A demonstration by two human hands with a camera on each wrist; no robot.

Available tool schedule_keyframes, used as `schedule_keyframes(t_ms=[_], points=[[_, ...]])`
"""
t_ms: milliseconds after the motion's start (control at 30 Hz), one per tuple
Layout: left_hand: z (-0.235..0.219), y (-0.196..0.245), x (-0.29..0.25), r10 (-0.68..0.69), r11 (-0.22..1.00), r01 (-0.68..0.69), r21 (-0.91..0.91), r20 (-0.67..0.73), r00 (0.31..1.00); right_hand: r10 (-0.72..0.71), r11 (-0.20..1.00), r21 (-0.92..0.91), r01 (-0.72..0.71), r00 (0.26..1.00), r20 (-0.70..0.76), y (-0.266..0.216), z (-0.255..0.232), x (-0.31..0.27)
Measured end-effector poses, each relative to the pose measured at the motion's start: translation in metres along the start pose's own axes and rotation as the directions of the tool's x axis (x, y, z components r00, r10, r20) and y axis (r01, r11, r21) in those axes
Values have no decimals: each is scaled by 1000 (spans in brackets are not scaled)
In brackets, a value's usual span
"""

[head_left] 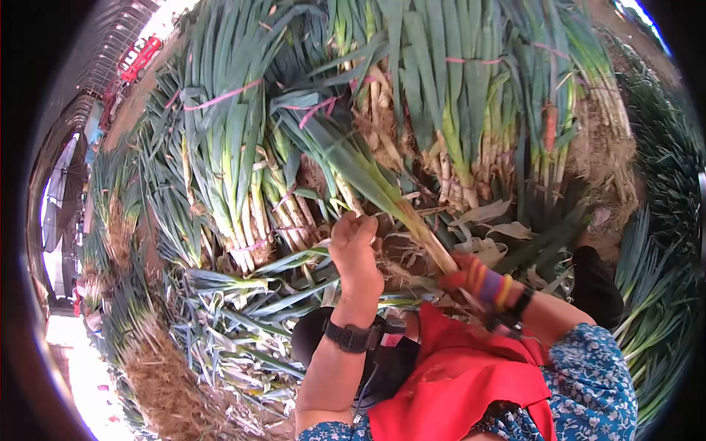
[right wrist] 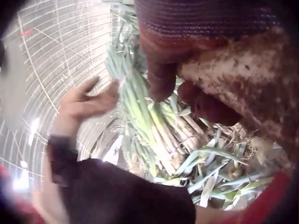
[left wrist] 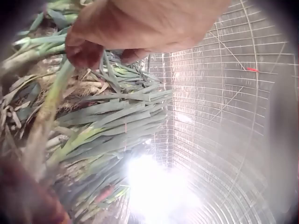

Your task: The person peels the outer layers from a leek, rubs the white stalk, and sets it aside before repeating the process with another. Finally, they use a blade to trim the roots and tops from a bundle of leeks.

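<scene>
A long leek (head_left: pixel 415 224) with a pale, soil-marked stalk slants across the middle of the head view. My right hand (head_left: pixel 471 283), in a red glove with a striped yellow and purple cuff, grips its lower stalk. The right wrist view shows the gloved fingers (right wrist: pixel 161 79) curled round that dirty stalk (right wrist: pixel 243 79). To the left of the leek is my bare left hand (head_left: pixel 354 250), raised with loosely bent fingers and nothing seen in them. In the left wrist view, its fingertips (left wrist: pixel 86 55) overlap the leek's upper part.
Leek bundles (head_left: pixel 228 147) tied with pink bands stand ahead, with more bundles (head_left: pixel 471 95) to their right. Loose leaves (head_left: pixel 243 323) litter the ground at left, beside a rooty heap (head_left: pixel 162 382). A red apron (head_left: pixel 456 375) covers the lap.
</scene>
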State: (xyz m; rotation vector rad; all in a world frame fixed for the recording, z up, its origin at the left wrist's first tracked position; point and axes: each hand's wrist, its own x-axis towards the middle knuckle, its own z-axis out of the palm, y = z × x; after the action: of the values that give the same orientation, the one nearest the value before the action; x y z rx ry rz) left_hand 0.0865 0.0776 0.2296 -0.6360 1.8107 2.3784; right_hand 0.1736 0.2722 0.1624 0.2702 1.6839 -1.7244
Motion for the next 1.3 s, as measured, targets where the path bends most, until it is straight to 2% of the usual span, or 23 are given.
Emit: schedule_keyframes(t_ms=[33, 133, 200, 300, 367, 433, 467, 567, 633, 700, 767, 800, 833, 867, 900, 933, 1000, 1033, 1100, 1167, 1200, 1233, 1300], points=[[7, 1, -8, -59, 997, 62, 42, -50, 997, 84, 996, 24, -84, 996, -12, -1, -1, -28], [12, -19, -5, -28, 1000, 28, 2, 152, 988, -86, 981, -183, 65, 990, -111, 9, 4, -96], [26, -29, -14, 54, 994, -36, -101, 182, 982, -434, 888, -272, 371, 871, -230, 30, 4, -128], [47, -15, -43, 88, 971, -21, -237, 274, 958, -382, 872, -436, 223, 866, -322, 45, -2, -150], [59, 0, -64, 30, 940, 110, -322, 402, 915, -507, 796, -551, 249, 772, -383, 53, 0, -150], [67, 5, -69, 29, 944, 110, -310, 412, 911, -599, 735, -645, 207, 644, -476, 61, -1, -142], [69, 11, -70, 44, 931, 128, -342, 453, 891, -611, 776, -536, 333, 612, -503, 58, 1, -137], [74, 21, -77, 95, 900, 140, -413, 498, 862, -647, 763, -459, 456, 540, -538, 41, 7, -142], [72, 27, -78, 173, 880, 142, -453, 585, 792, -658, 752, -491, 439, 533, -531, 38, 2, -141], [68, 14, -66, 165, 914, 87, -397, 558, 813, -653, 753, -401, 522, 516, -554, 38, 1, -133], [66, 8, -72, -224, 962, 269, 51, 713, 665, -642, 763, -397, 510, 532, -551, 28, -2, -136], [67, 15, -83, -300, 941, 73, 332, 709, 638, -657, 749, -414, 517, 501, -563, 26, -4, -135], [68, 20, -96, -376, 810, -133, 571, 679, 631, -670, 736, -430, 523, 471, -574, 24, -5, -135], [60, -23, -73, -477, 611, -356, 707, 687, 548, -672, 729, -408, 549, 462, -579, 21, -5, -135], [61, -23, -80, -476, 612, -351, 708, 685, 552, -673, 729, -408, 550, 467, -574, 19, -2, -137], [61, -22, -88, -232, 651, -491, 578, 769, 596, -680, 730, -454, 511, 477, -557, 16, 1, -140], [63, -12, -87, 209, 676, -674, 298, 799, 563, -672, 741, -492, 457, 493, -554, 16, 2, -141], [59, -2, -84, 184, 789, -551, 273, 750, 635, -654, 756, -475, 451, 519, -550, 20, 1, -140], [56, 6, -82, 200, 965, -258, -45, 761, 617, -633, 774, -456, 439, 555, -540, 29, 5, -139], [49, 29, -91, 183, 958, 94, -270, 831, 525, -718, 695, -518, 499, 528, -454, 33, 10, -137], [49, 32, -93, 186, 962, 46, -269, 769, 612, -768, 631, -628, 455, 480, -424, 43, 11, -128], [49, 33, -94, 140, 925, 144, -352, 666, 733, -757, 642, -619, 452, 500, -421, 55, 10, -116], [42, 21, -76, 159, 942, 65, -330, 607, 779, -835, 371, -903, 218, 503, -222, 75, 11, -96]])
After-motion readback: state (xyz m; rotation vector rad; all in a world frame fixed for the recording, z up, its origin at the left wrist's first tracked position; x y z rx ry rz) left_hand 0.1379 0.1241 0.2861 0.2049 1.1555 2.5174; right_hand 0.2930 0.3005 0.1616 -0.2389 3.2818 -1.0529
